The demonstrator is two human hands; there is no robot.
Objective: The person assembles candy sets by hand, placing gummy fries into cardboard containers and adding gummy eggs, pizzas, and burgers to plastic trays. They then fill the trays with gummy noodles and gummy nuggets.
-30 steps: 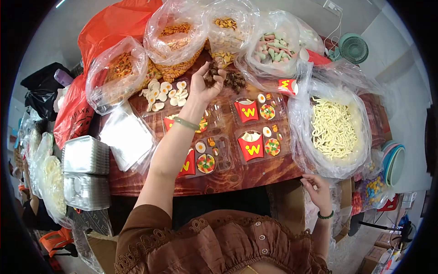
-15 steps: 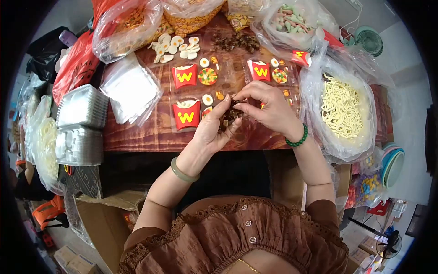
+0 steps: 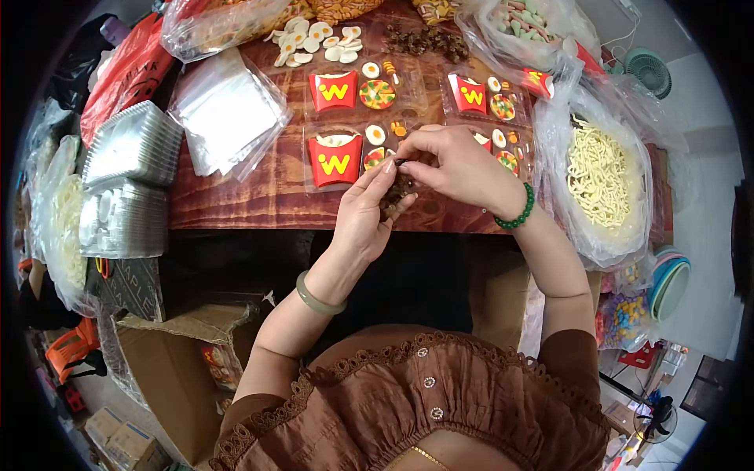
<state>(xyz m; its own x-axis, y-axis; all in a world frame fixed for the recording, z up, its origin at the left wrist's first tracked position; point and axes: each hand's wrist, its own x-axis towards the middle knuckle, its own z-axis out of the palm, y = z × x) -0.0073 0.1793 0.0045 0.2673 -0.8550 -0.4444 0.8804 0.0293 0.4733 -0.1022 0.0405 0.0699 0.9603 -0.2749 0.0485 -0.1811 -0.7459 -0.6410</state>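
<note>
Wood-grain table [image 3: 236, 206] carrying clear trays [image 3: 424, 85] of red fry boxes [image 3: 335, 161]. Left hand [image 3: 363, 218], back from far-edge pile [image 3: 428, 43], now cupping brown candies [image 3: 399, 190] in half-closed palm over near edge. Right hand [image 3: 463, 169], risen from below table, pinching one piece between thumb and fingertips.

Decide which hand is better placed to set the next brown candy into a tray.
Right, probably: the left hand cups the brown candies, while the right hand pinches at them over a tray.

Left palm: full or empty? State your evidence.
Full: the left hand cups a pile of brown sweets; the right hand pinches at them.
</note>
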